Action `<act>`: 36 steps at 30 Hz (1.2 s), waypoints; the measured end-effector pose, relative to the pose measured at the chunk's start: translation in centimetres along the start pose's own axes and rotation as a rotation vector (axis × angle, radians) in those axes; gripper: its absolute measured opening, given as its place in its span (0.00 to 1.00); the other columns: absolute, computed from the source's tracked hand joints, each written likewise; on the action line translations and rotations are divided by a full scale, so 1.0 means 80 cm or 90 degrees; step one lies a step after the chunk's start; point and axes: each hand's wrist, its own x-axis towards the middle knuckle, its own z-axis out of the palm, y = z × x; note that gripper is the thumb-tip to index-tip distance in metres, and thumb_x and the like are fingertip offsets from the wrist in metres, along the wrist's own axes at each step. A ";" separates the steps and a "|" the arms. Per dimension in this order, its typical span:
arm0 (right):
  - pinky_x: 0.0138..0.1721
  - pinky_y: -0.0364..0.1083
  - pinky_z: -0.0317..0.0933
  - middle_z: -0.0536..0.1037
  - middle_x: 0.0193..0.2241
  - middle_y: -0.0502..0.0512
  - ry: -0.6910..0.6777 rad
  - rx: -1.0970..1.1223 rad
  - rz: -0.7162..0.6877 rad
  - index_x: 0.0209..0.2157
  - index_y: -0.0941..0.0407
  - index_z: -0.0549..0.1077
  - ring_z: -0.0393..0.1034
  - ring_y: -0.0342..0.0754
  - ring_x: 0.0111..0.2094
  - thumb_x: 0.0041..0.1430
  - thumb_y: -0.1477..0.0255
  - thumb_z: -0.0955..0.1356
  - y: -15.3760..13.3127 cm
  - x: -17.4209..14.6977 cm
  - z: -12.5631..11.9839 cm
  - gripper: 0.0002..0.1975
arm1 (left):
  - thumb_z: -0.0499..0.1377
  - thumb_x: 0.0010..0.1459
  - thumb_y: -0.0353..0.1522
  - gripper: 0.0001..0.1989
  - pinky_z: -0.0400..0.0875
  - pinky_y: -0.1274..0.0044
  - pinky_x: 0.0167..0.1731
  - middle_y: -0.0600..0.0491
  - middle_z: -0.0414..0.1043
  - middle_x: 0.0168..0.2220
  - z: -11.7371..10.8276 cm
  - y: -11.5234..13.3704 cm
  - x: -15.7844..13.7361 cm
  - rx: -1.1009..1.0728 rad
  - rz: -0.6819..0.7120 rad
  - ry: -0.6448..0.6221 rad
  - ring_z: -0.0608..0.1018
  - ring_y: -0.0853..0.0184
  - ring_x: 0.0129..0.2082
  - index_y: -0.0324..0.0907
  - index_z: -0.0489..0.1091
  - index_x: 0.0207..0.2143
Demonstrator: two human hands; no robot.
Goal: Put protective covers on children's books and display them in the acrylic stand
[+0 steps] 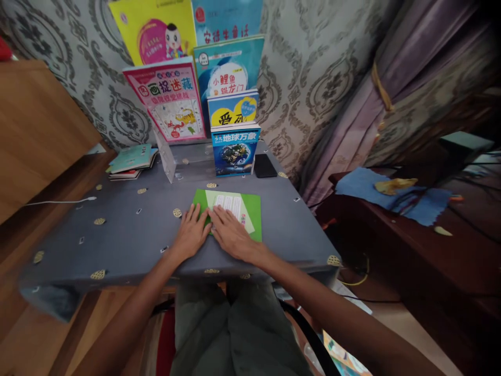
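Touching the green book (238, 202), flat on the grey tablecloth (129, 243) straight ahead, apparently longest crosswise: at its left edge with the left hand (191, 231), farther across with the right hand (230, 233) (both outstretched, gripping nothing), short of the upright books (235, 152).

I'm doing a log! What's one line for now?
left hand: over left edge of green book | right hand: on its cover | Earth book: standing beyond | black phone: lying beside it

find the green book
At centre in the head view, the green book lies under the left hand and right hand, in front of the globe book.
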 end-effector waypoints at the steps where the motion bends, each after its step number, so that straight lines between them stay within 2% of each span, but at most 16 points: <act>1: 0.69 0.62 0.48 0.57 0.69 0.71 0.007 0.001 0.008 0.69 0.63 0.54 0.46 0.59 0.71 0.71 0.67 0.57 0.003 -0.005 -0.001 0.29 | 0.47 0.71 0.40 0.26 0.59 0.54 0.64 0.35 0.58 0.68 0.001 0.003 -0.003 0.001 -0.002 0.007 0.58 0.48 0.70 0.38 0.62 0.65; 7: 0.67 0.64 0.50 0.58 0.69 0.68 0.015 -0.016 0.045 0.69 0.58 0.54 0.48 0.58 0.71 0.71 0.61 0.58 0.066 -0.060 -0.029 0.30 | 0.46 0.71 0.41 0.26 0.59 0.53 0.63 0.35 0.58 0.68 0.002 0.005 -0.006 -0.003 -0.029 0.016 0.58 0.48 0.70 0.39 0.61 0.65; 12: 0.67 0.63 0.50 0.60 0.68 0.65 -0.002 -0.073 0.081 0.66 0.58 0.61 0.51 0.58 0.70 0.72 0.60 0.55 0.074 -0.079 -0.039 0.28 | 0.46 0.71 0.42 0.25 0.59 0.54 0.63 0.37 0.60 0.67 -0.008 0.010 -0.006 -0.006 -0.029 0.018 0.60 0.49 0.69 0.39 0.63 0.64; 16: 0.63 0.68 0.51 0.63 0.67 0.67 0.007 -0.127 0.103 0.65 0.58 0.63 0.57 0.61 0.67 0.73 0.62 0.55 0.050 -0.086 -0.042 0.26 | 0.49 0.70 0.39 0.21 0.59 0.54 0.62 0.37 0.65 0.63 -0.025 0.022 -0.011 0.065 -0.023 0.051 0.64 0.49 0.65 0.38 0.69 0.57; 19: 0.59 0.69 0.54 0.68 0.63 0.68 0.035 -0.172 0.084 0.63 0.56 0.66 0.63 0.65 0.62 0.72 0.60 0.57 0.019 -0.106 -0.046 0.25 | 0.48 0.70 0.35 0.18 0.67 0.56 0.54 0.37 0.71 0.52 -0.033 0.027 -0.013 0.111 -0.025 0.031 0.71 0.50 0.54 0.38 0.72 0.52; 21: 0.56 0.66 0.58 0.71 0.61 0.68 0.035 -0.185 0.055 0.62 0.55 0.68 0.66 0.65 0.58 0.71 0.59 0.60 -0.009 -0.121 -0.049 0.24 | 0.46 0.69 0.31 0.18 0.70 0.60 0.48 0.39 0.72 0.47 -0.035 0.024 -0.010 0.124 -0.032 0.006 0.72 0.52 0.48 0.39 0.71 0.53; 25: 0.51 0.62 0.61 0.75 0.55 0.69 0.004 -0.171 0.019 0.60 0.57 0.69 0.70 0.64 0.50 0.69 0.60 0.64 -0.062 -0.132 -0.052 0.24 | 0.48 0.68 0.28 0.20 0.71 0.65 0.47 0.42 0.70 0.50 -0.033 0.006 0.008 0.109 -0.002 -0.015 0.71 0.55 0.50 0.42 0.68 0.58; 28: 0.49 0.59 0.62 0.79 0.48 0.67 -0.026 -0.120 -0.007 0.58 0.57 0.71 0.71 0.62 0.48 0.69 0.63 0.64 -0.075 -0.111 -0.060 0.20 | 0.47 0.67 0.26 0.19 0.71 0.66 0.48 0.44 0.71 0.50 -0.029 -0.009 0.024 0.045 0.011 -0.007 0.72 0.57 0.49 0.43 0.69 0.56; 31: 0.49 0.55 0.63 0.81 0.41 0.61 -0.071 -0.051 -0.020 0.51 0.56 0.75 0.73 0.57 0.45 0.71 0.67 0.62 -0.061 -0.066 -0.068 0.14 | 0.47 0.66 0.26 0.20 0.72 0.66 0.49 0.45 0.73 0.49 -0.021 -0.018 0.031 -0.034 -0.004 0.030 0.74 0.58 0.48 0.42 0.68 0.57; 33: 0.53 0.54 0.63 0.81 0.45 0.61 -0.073 -0.039 -0.012 0.49 0.58 0.76 0.73 0.56 0.50 0.71 0.71 0.60 -0.045 -0.025 -0.067 0.14 | 0.48 0.65 0.26 0.22 0.71 0.66 0.51 0.44 0.73 0.50 -0.014 -0.021 0.030 -0.081 -0.013 0.073 0.75 0.58 0.49 0.40 0.63 0.61; 36: 0.60 0.55 0.59 0.73 0.58 0.67 -0.063 -0.049 -0.006 0.55 0.62 0.72 0.67 0.56 0.59 0.70 0.75 0.59 -0.022 0.035 -0.050 0.17 | 0.49 0.65 0.27 0.25 0.71 0.65 0.52 0.42 0.73 0.53 -0.006 -0.023 0.023 -0.127 -0.018 0.114 0.75 0.57 0.51 0.37 0.56 0.64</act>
